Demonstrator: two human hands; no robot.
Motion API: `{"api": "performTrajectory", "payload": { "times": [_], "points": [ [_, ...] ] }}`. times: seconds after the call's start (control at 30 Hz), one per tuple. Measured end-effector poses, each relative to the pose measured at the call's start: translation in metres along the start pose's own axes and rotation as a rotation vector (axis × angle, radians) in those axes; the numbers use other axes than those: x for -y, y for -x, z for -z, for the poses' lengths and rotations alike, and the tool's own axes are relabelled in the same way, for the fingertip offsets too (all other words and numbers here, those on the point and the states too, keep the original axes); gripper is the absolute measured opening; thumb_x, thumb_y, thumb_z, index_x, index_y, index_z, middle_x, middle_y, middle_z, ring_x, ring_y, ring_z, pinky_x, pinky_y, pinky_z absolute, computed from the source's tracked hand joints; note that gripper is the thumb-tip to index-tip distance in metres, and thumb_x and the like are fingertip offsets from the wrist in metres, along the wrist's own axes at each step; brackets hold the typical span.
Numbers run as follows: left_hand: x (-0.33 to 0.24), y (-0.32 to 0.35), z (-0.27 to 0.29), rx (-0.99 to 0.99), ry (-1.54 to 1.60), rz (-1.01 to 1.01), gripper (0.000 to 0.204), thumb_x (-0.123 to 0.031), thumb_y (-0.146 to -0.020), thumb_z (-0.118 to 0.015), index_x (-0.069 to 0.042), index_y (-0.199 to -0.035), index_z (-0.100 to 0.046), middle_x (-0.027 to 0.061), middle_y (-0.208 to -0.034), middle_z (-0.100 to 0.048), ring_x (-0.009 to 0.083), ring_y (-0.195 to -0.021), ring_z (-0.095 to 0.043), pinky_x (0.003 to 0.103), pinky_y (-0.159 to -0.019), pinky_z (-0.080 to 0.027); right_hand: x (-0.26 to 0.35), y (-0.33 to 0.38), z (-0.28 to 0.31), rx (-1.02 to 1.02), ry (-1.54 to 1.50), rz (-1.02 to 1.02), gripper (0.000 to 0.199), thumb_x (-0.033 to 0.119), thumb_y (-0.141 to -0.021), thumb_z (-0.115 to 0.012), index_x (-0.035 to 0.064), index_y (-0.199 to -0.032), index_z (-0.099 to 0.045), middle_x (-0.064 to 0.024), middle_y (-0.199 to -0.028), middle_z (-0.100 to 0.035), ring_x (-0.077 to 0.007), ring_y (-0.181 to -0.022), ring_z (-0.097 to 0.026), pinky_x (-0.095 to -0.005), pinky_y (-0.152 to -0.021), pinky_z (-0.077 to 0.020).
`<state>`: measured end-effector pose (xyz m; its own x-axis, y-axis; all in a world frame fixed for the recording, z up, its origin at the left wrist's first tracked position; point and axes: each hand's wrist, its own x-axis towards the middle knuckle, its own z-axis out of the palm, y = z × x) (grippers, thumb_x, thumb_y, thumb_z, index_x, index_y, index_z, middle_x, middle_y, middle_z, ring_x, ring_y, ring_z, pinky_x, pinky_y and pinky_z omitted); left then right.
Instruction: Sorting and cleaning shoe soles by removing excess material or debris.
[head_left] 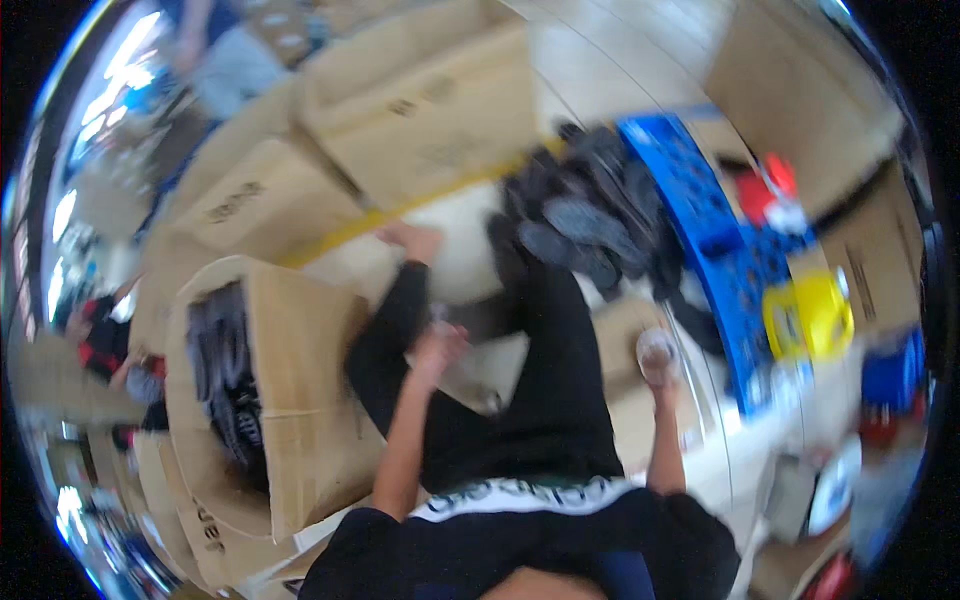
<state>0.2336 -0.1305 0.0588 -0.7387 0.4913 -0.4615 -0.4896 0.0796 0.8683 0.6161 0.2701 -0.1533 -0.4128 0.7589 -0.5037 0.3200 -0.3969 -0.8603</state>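
I sit on the floor with my legs bent apart. My right hand (664,384) is closed around a round, clear cup-like container (656,352) with a brownish inside, to the right of my right leg. Between my knees, my left hand (440,348) is curled, and a small pale blur shows at its fingertips; I cannot make out what it is. Beyond my right knee lies a heap of dark shoes (590,215), several with their soles showing. A piece of cardboard (620,335) lies under the right hand's area.
An open cardboard box (310,400) with dark shoes inside stands at my left. Large cartons (430,120) line the far side. On the right are a blue plastic pallet (690,230), a yellow jug (808,315) and a red-capped bottle (770,195). Another person (105,330) is at far left.
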Motion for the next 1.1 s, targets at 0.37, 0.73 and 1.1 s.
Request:
{"api": "performTrajectory", "payload": {
  "times": [0.37,0.73,1.1],
  "points": [
    [-0.018,-0.011,-0.001,-0.055,0.083,0.059,0.021,-0.026,-0.096,-0.049,-0.009,-0.107,-0.051,0.0115,-0.117,-0.061,0.0224,-0.096,-0.062,0.034,-0.083,-0.048,0.063,0.013,-0.03,-0.077,-0.201,0.04,0.037,0.02,-0.095,-0.047,-0.0158,-0.101,-0.054,-0.0242,-0.09,-0.063,-0.0312,-0.076,-0.068,-0.0358,-0.069,-0.0595],
    [0.017,-0.008,0.005,0.017,0.046,0.068,0.026,-0.035,-0.096,-0.046,-0.013,-0.105,-0.056,0.0028,-0.111,-0.063,0.012,-0.088,-0.063,0.027,-0.073,-0.048,-0.024,-0.017,-0.002,0.035,-0.159,0.14,0.034,0.02,-0.092,-0.052,-0.0078,-0.112,-0.053,-0.0235,-0.117,-0.055,-0.0378,-0.1,-0.06,-0.0394,-0.077,-0.057],
    [0.005,-0.013,0.011,0.002,0.011,0.062,0.024,-0.037,-0.097,-0.042,-0.017,-0.102,-0.056,0.0001,-0.111,-0.062,0.0114,-0.088,-0.061,0.027,-0.072,-0.047,0.046,0.004,-0.023,0.292,0.053,0.481,0.057,0.033,-0.094,-0.053,-0.0091,-0.13,-0.039,-0.0275,-0.116,-0.054,-0.0384,-0.095,-0.061,-0.0454,-0.075,-0.0583]
  ]
}}
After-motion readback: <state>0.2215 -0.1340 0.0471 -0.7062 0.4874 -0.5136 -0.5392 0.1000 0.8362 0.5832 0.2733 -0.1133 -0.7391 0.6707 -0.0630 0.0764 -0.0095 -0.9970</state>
